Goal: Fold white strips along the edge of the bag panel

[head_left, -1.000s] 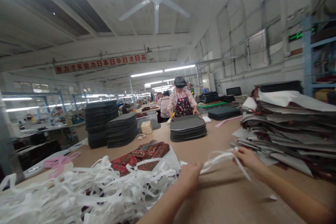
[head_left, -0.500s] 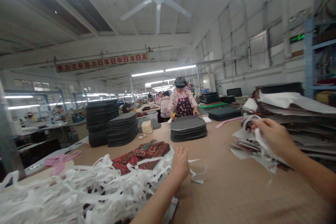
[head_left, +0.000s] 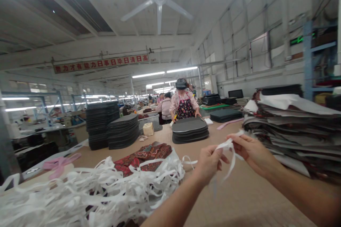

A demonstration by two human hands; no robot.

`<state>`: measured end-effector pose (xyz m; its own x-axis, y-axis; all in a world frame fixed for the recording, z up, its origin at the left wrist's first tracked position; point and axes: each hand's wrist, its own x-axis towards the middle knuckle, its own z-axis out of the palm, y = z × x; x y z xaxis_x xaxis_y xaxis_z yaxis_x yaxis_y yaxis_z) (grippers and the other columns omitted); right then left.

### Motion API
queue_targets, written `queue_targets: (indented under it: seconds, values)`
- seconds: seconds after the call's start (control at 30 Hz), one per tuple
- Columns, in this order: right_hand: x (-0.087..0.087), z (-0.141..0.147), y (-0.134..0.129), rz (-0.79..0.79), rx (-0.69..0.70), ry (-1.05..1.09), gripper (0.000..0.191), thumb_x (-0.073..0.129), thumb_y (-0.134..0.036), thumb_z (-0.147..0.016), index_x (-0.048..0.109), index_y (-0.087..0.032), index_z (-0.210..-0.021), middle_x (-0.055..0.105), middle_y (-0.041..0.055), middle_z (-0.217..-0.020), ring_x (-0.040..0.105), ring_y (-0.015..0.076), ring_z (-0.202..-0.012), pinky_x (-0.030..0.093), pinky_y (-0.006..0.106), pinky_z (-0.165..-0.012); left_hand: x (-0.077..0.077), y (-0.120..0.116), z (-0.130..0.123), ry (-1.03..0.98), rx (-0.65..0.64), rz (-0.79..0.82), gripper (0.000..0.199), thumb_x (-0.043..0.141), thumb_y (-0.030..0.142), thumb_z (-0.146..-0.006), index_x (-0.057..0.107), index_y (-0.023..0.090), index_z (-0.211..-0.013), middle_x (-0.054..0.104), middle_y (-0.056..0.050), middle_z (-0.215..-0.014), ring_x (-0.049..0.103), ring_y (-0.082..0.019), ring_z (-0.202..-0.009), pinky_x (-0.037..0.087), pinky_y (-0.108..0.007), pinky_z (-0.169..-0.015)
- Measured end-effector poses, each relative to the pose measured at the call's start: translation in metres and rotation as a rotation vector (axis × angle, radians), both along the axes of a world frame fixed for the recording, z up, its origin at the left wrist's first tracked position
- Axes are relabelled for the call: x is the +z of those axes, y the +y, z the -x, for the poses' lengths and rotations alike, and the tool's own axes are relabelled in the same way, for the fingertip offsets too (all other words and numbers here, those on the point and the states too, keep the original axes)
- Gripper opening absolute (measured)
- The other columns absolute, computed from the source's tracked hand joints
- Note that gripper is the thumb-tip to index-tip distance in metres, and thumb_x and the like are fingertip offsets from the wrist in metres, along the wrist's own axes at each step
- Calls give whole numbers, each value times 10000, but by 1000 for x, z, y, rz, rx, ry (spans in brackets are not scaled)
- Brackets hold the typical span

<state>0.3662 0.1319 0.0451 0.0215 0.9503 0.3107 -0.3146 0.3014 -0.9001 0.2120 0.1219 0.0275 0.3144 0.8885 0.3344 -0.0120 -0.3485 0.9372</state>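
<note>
Above the brown table (head_left: pixel 239 198), my left hand (head_left: pixel 210 161) pinches a white strip (head_left: pixel 226 146). My right hand (head_left: pixel 250 150) closes on the same strip a little to the right, its fingers pressed together. One end of the strip hangs below the hands, blurred. A large tangled heap of white strips (head_left: pixel 112 195) covers the lower left of the table, left of my left forearm. Red and brown patterned fabric (head_left: pixel 144 156) lies at the heap's far edge.
Stacked fabric sheets (head_left: pixel 290 127) rise at the right edge. Dark panel stacks stand at the back left (head_left: pixel 124 131) and centre (head_left: pixel 189 131). A person in a floral apron (head_left: pixel 185 106) stands across the table. Pink fabric (head_left: pixel 60 165) lies at the far left.
My right hand has moved left from beside the sheet stack with the white strip. My left hand has left the heap's edge, moved right and taken hold of the strip.
</note>
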Motion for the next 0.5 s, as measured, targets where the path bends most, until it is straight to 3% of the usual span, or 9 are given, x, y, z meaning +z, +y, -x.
queue_targets:
  seconds: [0.1,0.23,0.5]
  values:
    - [-5,0,2,51,77,51,248,733,-371,-640,648,-163,-746,675,45,-763,623,150,-685,514,263,-664,-7,7,4,16,64,21,506,510,598,-699,607,106,-770,548,-13,-648,443,-78,-458,293,-186,-399]
    - [-11,6,4,143,34,47,143,693,-268,-699,616,-149,-719,671,33,-677,621,124,-598,511,232,-593,-14,15,10,23,95,62,464,614,576,-624,548,121,-557,419,41,-481,361,-69,-461,246,-190,-432]
    - [-20,10,9,194,4,58,120,588,-207,-789,565,-133,-697,638,21,-596,610,107,-527,485,195,-505,-13,15,20,-33,48,230,538,719,569,-524,647,98,-774,501,28,-524,358,-67,-450,223,-202,-453]
